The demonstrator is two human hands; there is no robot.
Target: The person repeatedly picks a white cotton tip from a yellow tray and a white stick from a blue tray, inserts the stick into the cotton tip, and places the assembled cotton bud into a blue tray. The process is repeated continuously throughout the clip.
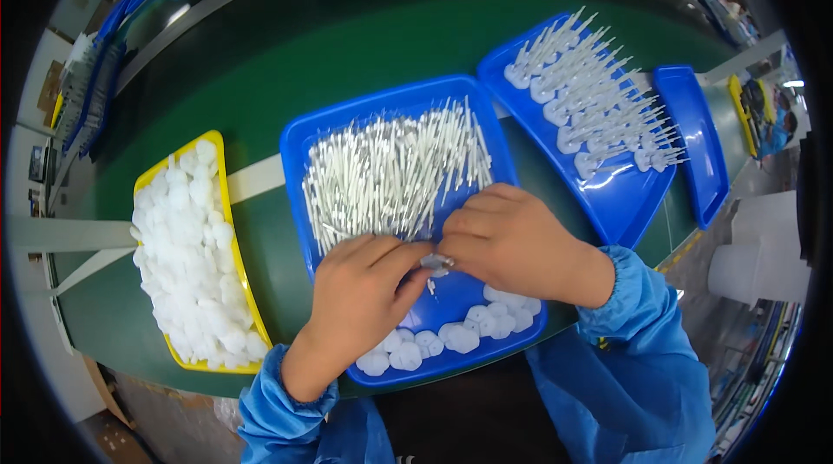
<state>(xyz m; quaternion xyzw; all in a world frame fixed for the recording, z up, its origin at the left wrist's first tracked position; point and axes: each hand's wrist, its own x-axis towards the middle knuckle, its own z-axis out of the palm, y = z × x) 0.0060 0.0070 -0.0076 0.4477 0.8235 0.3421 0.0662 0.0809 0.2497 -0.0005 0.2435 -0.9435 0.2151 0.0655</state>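
Over the middle of a blue tray [293, 195], my two hands meet with fingertips almost touching. My left hand [360, 286] is closed in a pinch on a small translucent whitish part [437, 263]. From the other side, my right hand [516, 243] pinches the same spot, its fingertips partly hidden. Beyond the hands, a dense pile of thin white sticks [390, 169] fills the far part of the tray. Along its near edge lies a row of white round pieces [460, 338] with scalloped outlines.
To the left, a yellow tray [239, 264] is heaped with white round pieces [191, 247]. At the right, another blue tray [612, 212] holds rows of sticks fitted with round bases [590, 100]. A narrower blue tray [694, 139] stands beside it on the green table [243, 65].
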